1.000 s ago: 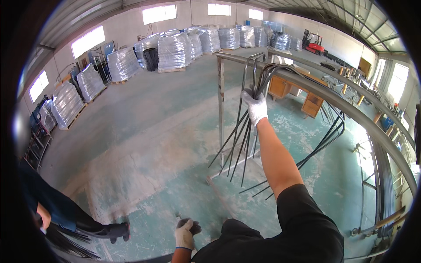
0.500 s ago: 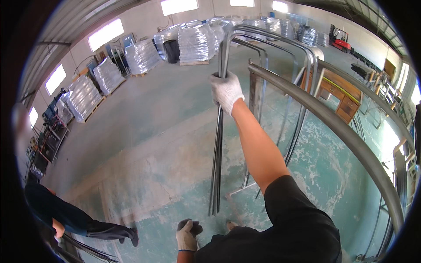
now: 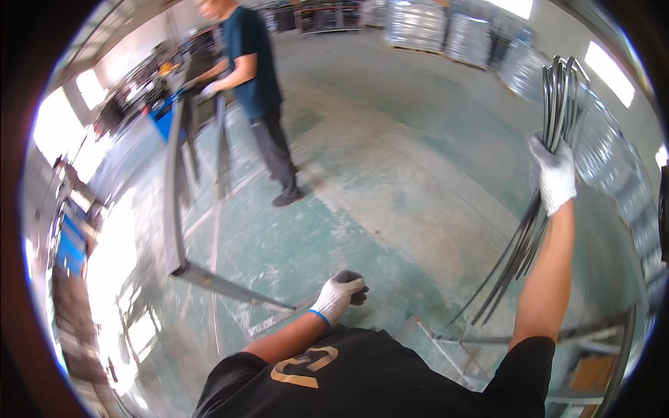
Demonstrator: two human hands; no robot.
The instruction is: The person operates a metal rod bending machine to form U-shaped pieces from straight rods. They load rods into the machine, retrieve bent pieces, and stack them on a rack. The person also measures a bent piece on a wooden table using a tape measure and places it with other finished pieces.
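My right hand (image 3: 554, 171), in a white knit glove, is wrapped around a bundle of thin dark metal rods (image 3: 556, 104) with bent upper ends. It holds them upright at arm's length on the right, and their lower lengths fan out below the fist toward the floor. Low in the middle, my left hand (image 3: 341, 296) wears a white glove with dark fingertips. Its fingers are curled in, and nothing shows in them. A grey metal frame (image 3: 174, 209) stands to the left, apart from that hand.
A co-worker (image 3: 254, 70) in a dark shirt stands at the far left, hands at a blue-sided rack (image 3: 167, 118). Wrapped pallet stacks (image 3: 418, 28) line the back and right. Near the lower right lies a metal stand (image 3: 446, 348) on the green floor (image 3: 334, 230).
The view has swung left, bringing the co-worker and rack into sight. The rods, earlier beside a rail with hanging bent rods, are now away from it, still in my right hand.
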